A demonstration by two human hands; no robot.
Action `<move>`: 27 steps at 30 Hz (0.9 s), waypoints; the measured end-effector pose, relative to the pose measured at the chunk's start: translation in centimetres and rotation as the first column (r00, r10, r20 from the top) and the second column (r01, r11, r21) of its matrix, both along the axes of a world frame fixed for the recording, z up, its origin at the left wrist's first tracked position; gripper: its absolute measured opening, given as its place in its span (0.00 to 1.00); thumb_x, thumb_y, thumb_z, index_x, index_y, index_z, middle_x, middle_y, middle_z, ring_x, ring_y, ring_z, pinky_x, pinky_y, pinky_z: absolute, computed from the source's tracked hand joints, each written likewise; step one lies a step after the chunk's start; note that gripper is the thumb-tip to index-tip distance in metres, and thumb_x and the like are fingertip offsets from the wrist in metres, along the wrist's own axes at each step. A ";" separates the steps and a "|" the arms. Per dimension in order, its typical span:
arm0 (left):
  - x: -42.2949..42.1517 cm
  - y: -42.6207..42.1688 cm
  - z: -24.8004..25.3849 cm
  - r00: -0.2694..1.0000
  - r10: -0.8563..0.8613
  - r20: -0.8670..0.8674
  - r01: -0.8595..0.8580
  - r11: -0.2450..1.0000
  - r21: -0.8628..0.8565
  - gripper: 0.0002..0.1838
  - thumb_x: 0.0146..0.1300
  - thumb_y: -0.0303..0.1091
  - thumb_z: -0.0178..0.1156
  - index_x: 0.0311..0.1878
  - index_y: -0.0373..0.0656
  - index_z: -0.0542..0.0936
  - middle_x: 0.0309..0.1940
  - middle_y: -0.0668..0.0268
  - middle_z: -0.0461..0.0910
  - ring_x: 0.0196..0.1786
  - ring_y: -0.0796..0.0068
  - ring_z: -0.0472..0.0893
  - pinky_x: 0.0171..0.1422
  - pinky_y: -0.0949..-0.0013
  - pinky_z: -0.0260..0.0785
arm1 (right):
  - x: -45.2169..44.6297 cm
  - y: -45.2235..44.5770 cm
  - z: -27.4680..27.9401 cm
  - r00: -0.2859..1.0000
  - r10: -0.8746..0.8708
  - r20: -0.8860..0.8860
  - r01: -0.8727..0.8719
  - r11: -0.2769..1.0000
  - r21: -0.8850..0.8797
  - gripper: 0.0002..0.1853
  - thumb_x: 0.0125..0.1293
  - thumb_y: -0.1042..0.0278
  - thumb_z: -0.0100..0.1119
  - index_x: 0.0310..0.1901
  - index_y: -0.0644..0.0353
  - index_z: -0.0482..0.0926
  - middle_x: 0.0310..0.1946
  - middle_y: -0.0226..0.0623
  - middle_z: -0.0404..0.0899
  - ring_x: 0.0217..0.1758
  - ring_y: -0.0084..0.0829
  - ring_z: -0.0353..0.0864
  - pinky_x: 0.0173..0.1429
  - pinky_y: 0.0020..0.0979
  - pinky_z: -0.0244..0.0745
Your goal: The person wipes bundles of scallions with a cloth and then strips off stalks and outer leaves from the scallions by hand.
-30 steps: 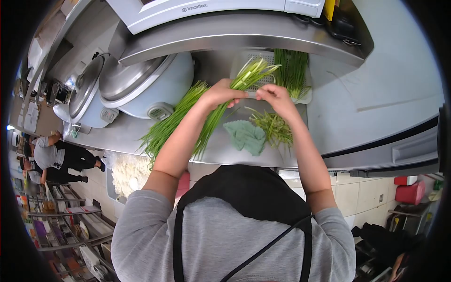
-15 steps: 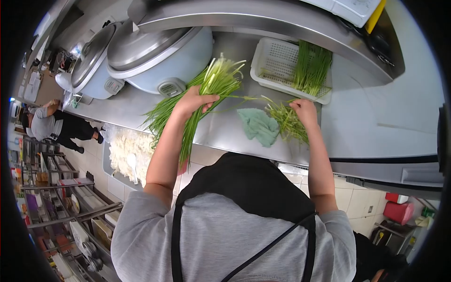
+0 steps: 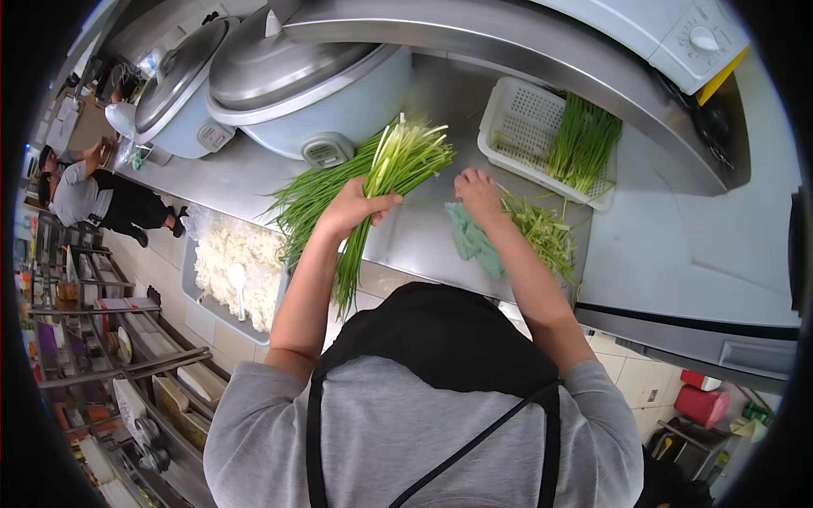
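Observation:
My left hand [image 3: 359,207] is wrapped round a bunch of long green stalks [image 3: 405,161], pale ends up and away from me. More green stalks [image 3: 313,199] lie beside and under it on the steel counter [image 3: 406,245]. My right hand [image 3: 478,193] is over the counter at the upper edge of a crumpled green cloth [image 3: 474,241], its fingers bent and apart, with nothing visible in them. A loose heap of trimmings [image 3: 546,237] lies to its right. Behind it, a white perforated basket [image 3: 517,118] holds green stalks [image 3: 586,142] in its right part.
Two large cookers with metal lids [image 3: 330,102] stand at the back left. A tray of white food with a spoon [image 3: 240,275] is below the counter on the left. A steel shelf [image 3: 508,38] overhangs the back, bearing a white appliance [image 3: 669,38]. Another person [image 3: 89,199] stands far left.
My right hand went from near the basket to the trimmings, then left to the cloth. My left hand moved left and towards me with the bunch. The view has shifted.

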State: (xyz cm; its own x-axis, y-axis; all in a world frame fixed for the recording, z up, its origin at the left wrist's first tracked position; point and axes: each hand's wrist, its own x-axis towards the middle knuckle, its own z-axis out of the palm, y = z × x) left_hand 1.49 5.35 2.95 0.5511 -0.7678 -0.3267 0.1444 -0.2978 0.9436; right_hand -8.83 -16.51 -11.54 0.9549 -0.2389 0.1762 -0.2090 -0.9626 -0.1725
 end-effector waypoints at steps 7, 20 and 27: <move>1.2 2.5 -1.3 0.999 0.017 -0.045 -0.019 0.999 -0.049 0.08 0.48 0.30 0.61 0.26 0.38 0.71 0.15 0.70 0.68 0.17 0.81 0.67 0.21 0.78 0.59 | -8.4 -5.3 2.3 0.969 -0.146 -0.202 0.119 0.983 -0.139 0.08 0.51 0.74 0.49 0.33 0.54 0.75 0.37 0.35 0.71 0.46 0.35 0.69 0.47 0.39 0.61; 0.7 4.3 -2.2 0.989 -0.030 -0.144 0.026 0.999 -0.030 0.09 0.49 0.32 0.61 0.26 0.38 0.72 0.15 0.71 0.69 0.17 0.82 0.68 0.21 0.79 0.60 | 11.4 -5.8 5.7 0.964 -0.267 -0.009 0.254 0.908 0.333 0.17 0.58 0.65 0.45 0.47 0.62 0.71 0.43 0.47 0.72 0.47 0.44 0.70 0.53 0.35 0.66; -0.1 6.3 -2.3 0.983 -0.054 -0.176 0.055 0.998 -0.004 0.07 0.49 0.29 0.60 0.25 0.38 0.72 0.16 0.68 0.69 0.17 0.80 0.69 0.21 0.79 0.59 | 20.7 -9.0 -0.3 0.655 -0.727 -0.209 0.749 0.660 0.053 0.20 0.58 0.67 0.44 0.51 0.65 0.68 0.54 0.52 0.62 0.59 0.55 0.57 0.56 0.41 0.63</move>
State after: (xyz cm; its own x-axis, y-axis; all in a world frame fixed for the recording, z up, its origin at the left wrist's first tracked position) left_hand 1.40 11.61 0.63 0.4424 -0.7947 -0.4156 0.2914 -0.3109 0.9047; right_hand 11.82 -25.52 -11.86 0.4635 -0.8852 -0.0402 -0.8753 -0.4504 -0.1762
